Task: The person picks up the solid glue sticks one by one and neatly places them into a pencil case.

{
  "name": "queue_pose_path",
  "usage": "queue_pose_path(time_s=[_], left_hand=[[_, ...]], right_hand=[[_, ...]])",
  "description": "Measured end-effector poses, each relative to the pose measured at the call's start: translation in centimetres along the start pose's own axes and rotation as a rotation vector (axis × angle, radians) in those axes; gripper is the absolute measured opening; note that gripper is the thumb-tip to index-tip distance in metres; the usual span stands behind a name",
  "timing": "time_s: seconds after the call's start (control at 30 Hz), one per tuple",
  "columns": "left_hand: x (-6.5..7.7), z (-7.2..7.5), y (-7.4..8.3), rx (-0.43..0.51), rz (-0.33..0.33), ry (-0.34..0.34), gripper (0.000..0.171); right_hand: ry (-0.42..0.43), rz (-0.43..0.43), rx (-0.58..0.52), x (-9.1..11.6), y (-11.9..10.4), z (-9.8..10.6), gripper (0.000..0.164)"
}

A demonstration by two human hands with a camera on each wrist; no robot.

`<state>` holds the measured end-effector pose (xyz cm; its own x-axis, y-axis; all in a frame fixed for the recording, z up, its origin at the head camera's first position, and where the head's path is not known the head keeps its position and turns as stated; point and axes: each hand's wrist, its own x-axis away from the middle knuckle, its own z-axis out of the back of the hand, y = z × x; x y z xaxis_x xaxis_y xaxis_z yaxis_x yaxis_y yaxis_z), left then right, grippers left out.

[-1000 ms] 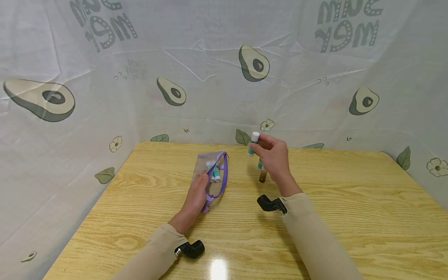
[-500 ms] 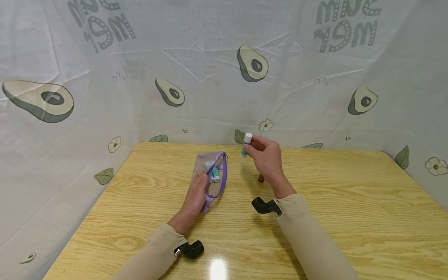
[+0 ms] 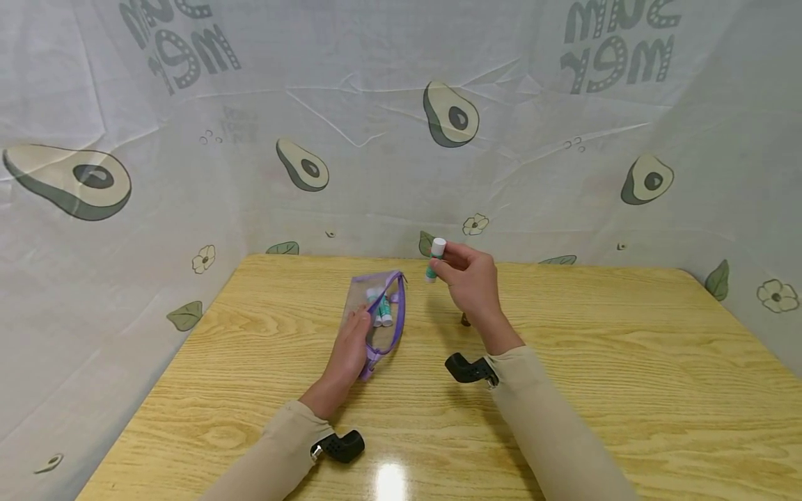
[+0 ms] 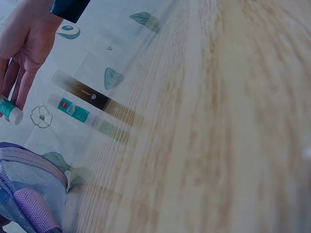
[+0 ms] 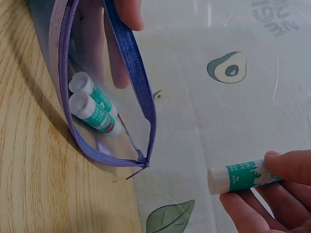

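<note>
My right hand [image 3: 474,287] pinches a glue stick [image 3: 436,261], white-capped with a green label, raised above the table at the far side. In the right wrist view this glue stick [image 5: 243,177] points its white end towards the pouch. A see-through mesh pouch [image 3: 402,320] with purple zipper edging stands to the left, its mouth gaping. Along its near side, my left hand [image 3: 347,348] grips the edge, the thumb on one face and fingers [image 5: 115,63] on the other. Two more glue sticks [image 5: 97,114] lie inside the pouch.
A glue stick [image 4: 73,110] and a brown tube [image 4: 85,92] stand on the wooden table [image 3: 595,348]; my right hand mostly hides them in the head view. An avocado-printed cloth [image 3: 376,139] hangs behind the table.
My right hand has carried the glue stick leftwards, closer to the pouch, and now covers more of the standing items. The left hand and pouch have stayed in place.
</note>
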<state>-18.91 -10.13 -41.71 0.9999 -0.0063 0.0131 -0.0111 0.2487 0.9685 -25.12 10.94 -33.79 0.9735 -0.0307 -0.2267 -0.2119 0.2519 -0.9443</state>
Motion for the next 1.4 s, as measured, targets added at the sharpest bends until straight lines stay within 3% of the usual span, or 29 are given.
queue_pose_path(time_s=[1.4], left_hand=[[0.1, -0.1, -0.1, -0.011, 0.021, 0.0, 0.062]], right_hand=[[-0.031, 0.05, -0.171, 0.0, -1.6, -2.1, 0.038]])
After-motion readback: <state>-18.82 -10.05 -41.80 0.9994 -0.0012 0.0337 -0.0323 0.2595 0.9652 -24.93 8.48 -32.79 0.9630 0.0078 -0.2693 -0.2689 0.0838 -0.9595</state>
